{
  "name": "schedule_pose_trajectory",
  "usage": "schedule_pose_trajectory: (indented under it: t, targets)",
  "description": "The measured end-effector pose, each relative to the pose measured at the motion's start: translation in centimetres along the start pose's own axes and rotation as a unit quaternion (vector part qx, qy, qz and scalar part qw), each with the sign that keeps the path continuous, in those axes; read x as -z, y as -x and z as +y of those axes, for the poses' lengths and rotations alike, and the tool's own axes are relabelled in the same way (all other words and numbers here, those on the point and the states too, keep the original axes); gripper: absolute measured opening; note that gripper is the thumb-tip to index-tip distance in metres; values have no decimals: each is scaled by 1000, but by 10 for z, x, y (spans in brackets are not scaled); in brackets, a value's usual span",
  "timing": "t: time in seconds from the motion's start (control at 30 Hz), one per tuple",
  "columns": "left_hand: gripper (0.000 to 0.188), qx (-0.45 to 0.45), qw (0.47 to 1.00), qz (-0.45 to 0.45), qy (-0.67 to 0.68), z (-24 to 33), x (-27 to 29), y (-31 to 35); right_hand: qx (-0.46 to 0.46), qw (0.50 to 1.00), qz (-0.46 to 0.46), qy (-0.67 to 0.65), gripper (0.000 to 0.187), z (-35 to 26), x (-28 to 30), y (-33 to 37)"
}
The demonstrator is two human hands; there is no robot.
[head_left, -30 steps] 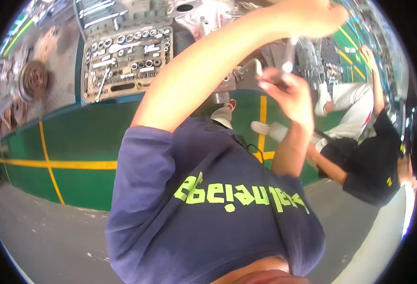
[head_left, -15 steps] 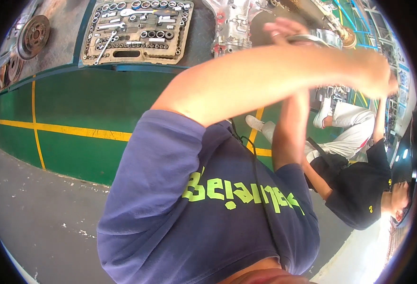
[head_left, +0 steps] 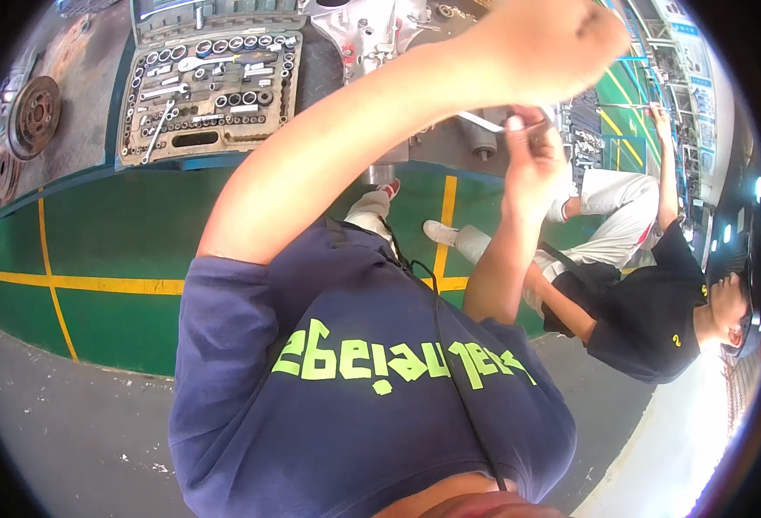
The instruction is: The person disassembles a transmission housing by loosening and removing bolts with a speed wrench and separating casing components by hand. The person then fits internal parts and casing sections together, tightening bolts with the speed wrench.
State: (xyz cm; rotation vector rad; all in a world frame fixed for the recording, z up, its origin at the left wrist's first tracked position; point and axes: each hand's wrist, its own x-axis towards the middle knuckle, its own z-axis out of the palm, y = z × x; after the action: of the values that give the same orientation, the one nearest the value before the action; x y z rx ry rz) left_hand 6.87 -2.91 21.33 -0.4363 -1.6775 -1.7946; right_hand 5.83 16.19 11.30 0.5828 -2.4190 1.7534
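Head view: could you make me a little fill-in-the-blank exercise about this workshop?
1. Judged by height in the picture, the person's right hand, a slim metal bar at its fingertips, is ____ than the left hand.
2. The round brown disc is to the ____ of the open toolbox.
3. The green floor is marked with ____ lines.
4. The other person wears a ____ shirt.

Missing words: lower; left; yellow; black.

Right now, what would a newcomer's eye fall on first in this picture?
Probably the long bare left arm, crossing the upper middle, its left hand seen above the right hand, which seems to hold a slim silver metal tool. Next, the open, dirty beige tool case at the upper left, holding shiny metal sockets, then the rusty round metal disc at the far left.
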Motion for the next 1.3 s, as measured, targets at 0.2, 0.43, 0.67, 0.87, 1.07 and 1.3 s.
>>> schedule_pose_trajectory:
  t: [0.2,0.43,0.67,0.87,1.07,1.3]
  targets:
    - [45,65,995,-72,-18,10,-56,19,62,982,34,-173,33,38,-49,-56]
    - [48,48,994,-63,-76,0,-37,-1,-98,936,-178,-288,37,-21,-75,33]
    - [56,17,997,-72,-10,10,-29,-13,-57,920,-242,-304,30,4,18,3]
    - [55,3,998,-67,-21,-14,-44,-11,-26,977,-8,-210,18,12,4,-46]
    - [44,54,990,-116,-60,0,-66,-5,-165,910,-19,-381,22,-23,-30,-76]
    - [58,31,990,-105,-94,-19,-56,-38,-93,915,-178,-351,13,-28,-74,5]
